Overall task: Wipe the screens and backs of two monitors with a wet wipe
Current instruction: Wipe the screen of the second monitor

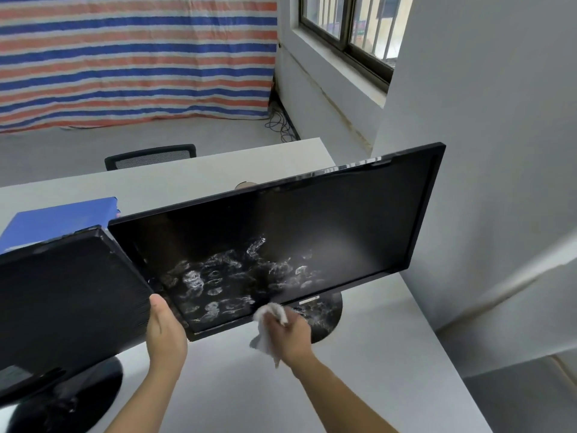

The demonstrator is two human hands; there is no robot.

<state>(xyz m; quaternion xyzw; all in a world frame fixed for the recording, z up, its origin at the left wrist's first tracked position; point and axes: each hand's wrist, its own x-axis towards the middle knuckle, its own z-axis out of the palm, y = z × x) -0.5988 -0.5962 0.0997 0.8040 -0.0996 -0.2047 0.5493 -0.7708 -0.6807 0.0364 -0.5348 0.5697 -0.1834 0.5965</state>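
Observation:
Two black monitors stand on a white desk (237, 385). The right monitor (343, 220) faces me, tilted back, with whitish smear rings across the lower left of its screen. My left hand (165, 329) grips that monitor's lower left corner, thumb on the bezel. My right hand (293, 335) holds a crumpled white wet wipe (268, 326) at the screen's bottom edge, near the round black base (324, 314). The left monitor (62, 301) is angled away at the lower left on its own glossy base (56, 398).
A blue box (59, 220) lies behind the left monitor. A black mesh chair (150, 156) stands beyond the desk's far edge. A white wall and a window (346, 32) are on the right. A striped tarp (134, 57) hangs behind, with cables (281, 123) on the floor.

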